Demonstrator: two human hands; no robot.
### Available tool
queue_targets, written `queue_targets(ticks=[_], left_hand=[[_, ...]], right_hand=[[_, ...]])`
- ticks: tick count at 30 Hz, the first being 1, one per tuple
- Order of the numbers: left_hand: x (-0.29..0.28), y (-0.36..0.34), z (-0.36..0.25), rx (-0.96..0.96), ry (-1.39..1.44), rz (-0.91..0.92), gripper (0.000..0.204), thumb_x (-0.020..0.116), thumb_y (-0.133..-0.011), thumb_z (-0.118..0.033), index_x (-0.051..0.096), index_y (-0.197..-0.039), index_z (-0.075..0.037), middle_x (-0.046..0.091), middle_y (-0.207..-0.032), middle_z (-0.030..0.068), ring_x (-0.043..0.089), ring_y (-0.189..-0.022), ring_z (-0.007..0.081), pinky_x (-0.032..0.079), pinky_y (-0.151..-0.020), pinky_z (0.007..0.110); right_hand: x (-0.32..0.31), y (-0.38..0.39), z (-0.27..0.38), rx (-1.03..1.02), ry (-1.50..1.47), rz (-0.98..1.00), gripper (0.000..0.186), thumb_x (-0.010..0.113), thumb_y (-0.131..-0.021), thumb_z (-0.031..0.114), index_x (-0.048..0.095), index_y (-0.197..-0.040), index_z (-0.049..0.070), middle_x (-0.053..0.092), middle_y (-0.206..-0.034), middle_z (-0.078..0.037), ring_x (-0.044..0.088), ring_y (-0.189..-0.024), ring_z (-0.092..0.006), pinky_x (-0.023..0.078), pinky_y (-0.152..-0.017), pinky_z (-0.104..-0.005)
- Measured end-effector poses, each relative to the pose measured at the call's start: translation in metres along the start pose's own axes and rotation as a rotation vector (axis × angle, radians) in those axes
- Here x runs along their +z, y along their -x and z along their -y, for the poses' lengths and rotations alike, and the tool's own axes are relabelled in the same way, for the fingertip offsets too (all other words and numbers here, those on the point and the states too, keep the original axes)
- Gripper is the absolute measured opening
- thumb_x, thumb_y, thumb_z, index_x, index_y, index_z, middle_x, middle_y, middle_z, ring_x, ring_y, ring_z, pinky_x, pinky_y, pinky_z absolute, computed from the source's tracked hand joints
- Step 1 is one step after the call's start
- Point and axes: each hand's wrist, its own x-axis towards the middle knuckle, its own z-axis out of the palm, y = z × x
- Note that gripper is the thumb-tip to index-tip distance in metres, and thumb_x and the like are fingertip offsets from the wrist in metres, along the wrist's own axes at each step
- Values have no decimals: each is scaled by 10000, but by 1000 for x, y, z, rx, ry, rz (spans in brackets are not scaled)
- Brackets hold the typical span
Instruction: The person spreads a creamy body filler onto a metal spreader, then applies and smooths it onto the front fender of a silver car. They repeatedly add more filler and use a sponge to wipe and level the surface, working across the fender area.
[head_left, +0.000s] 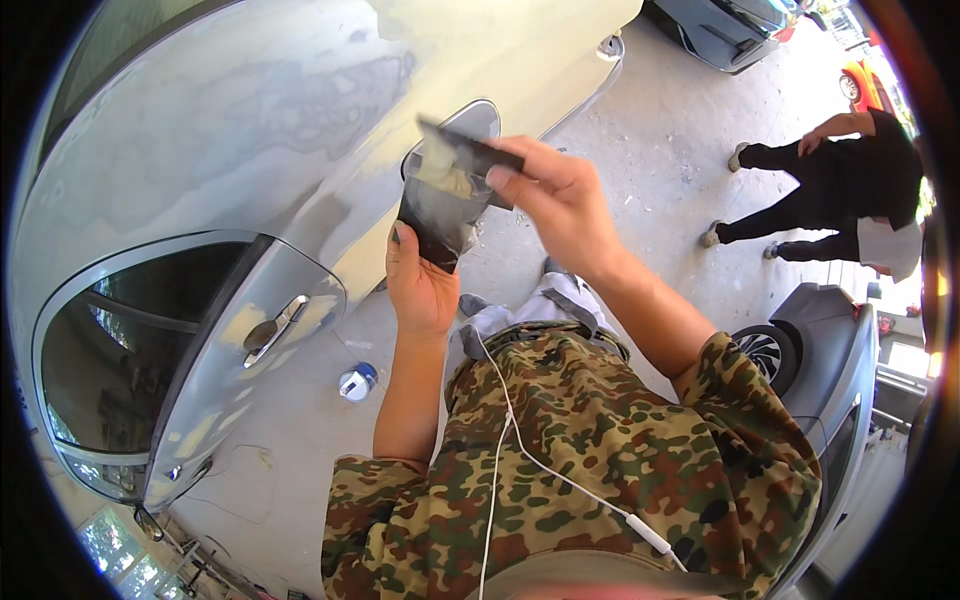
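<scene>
1. Head view: the left hand [422,292] grips a dark board [437,235] at its lower end, thumb in front, fingers mostly hidden behind.
2. The right hand [565,200] pinches a dark spreader [482,152] between thumb and fingers over the board; the spreader is blurred.
3. Pale putty [442,172] lies by the spreader, on the board's upper part.
4. Both tools block part of the patchy grey-and-cream car [250,90] beyond.
5. Near it, a blue can [358,382] stands on the floor [660,150]; its contents are unclear.
6. Rightward, a camouflage sleeve [755,430] partly covers another car [825,335].
</scene>
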Motion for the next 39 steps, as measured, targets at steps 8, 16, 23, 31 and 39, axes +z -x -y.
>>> queue_targets(ticks=[8, 16, 23, 31, 39], left_hand=[[-10, -4, -5, 88, -191, -45, 423, 500, -1159, -257, 519, -1481, 16, 615, -1494, 118, 609, -1359, 213, 476, -1175, 385], [12, -4, 19, 232, -396, -109, 439, 488, -1170, -245, 546, -1461, 79, 632, -1433, 122, 598, -1313, 180, 477, -1118, 321], [29, -12, 11, 374, -566, -96, 500, 492, -1166, -253, 499, -1505, 115, 623, -1432, 154, 591, -1315, 201, 454, -1138, 351], [10, -7, -33, 159, -100, -20, 456, 555, -1138, -310, 554, -1459, 14, 634, -1480, 113, 635, -1332, 247, 497, -1162, 414], [-13, -5, 1, -6, 8, 22, 432, 490, -1160, -255, 508, -1508, 0, 612, -1518, 104, 592, -1394, 229, 459, -1203, 416]], right_hand=[[-10, 1, -15, -465, 807, -168, 346, 680, -911, -36, 778, -1221, 81, 773, -1124, -95, 743, -911, -295, 603, -778, -387], [24, 15, -25, -475, 734, -73, 424, 706, -825, -54, 783, -1211, 103, 773, -1129, -73, 749, -914, -281, 615, -754, -384], [20, 23, -36, -401, 546, 65, 395, 678, -872, -89, 781, -1217, 73, 772, -1118, -116, 752, -942, -309, 613, -790, -378], [-10, -1, -23, 216, -331, -231, 225, 636, -1071, 91, 737, -1243, -15, 739, -1046, 2, 656, -923, -88, 535, -848, -279], [-3, 1, -4, -278, 394, 97, 243, 674, -1003, 59, 773, -1225, 47, 778, -1017, -72, 727, -896, -253, 581, -807, -348]])
